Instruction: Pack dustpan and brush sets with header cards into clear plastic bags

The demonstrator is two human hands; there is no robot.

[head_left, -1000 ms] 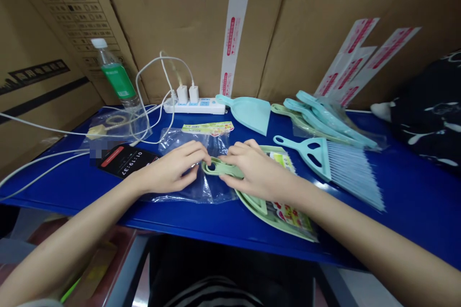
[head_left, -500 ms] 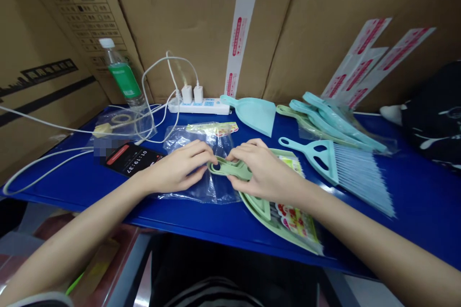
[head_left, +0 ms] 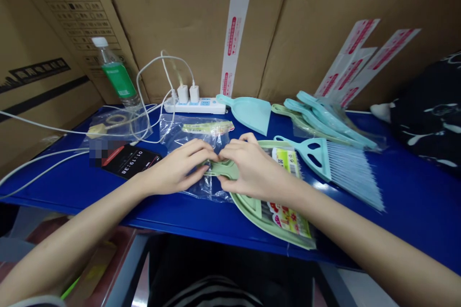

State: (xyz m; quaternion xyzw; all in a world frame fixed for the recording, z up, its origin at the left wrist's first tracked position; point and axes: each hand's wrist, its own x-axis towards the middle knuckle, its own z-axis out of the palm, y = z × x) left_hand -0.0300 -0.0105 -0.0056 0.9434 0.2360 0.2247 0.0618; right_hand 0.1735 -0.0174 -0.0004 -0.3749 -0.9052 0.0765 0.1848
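My left hand [head_left: 178, 168] and my right hand [head_left: 248, 165] meet over a clear plastic bag [head_left: 190, 134] on the blue table [head_left: 414, 192]. Both pinch the handle end of a pale green dustpan set [head_left: 259, 206] with a printed paper label [head_left: 284, 211]. The handle tip sits at the bag's mouth between my fingertips. The left fingers press on the bag film there. The pan's wide end lies toward the table's front edge under my right wrist.
A light blue brush [head_left: 338, 163], a light blue dustpan [head_left: 252, 112] and a pile of bagged sets [head_left: 324, 120] lie at the right. A phone [head_left: 129, 160], cables, a power strip [head_left: 196, 104] and a bottle [head_left: 115, 74] stand left. Cardboard boxes [head_left: 306, 19] wall the back.
My hands have closed together over the green handle, and the handle tip has slid left into the mouth of the plastic bag. The bag film has bunched up.
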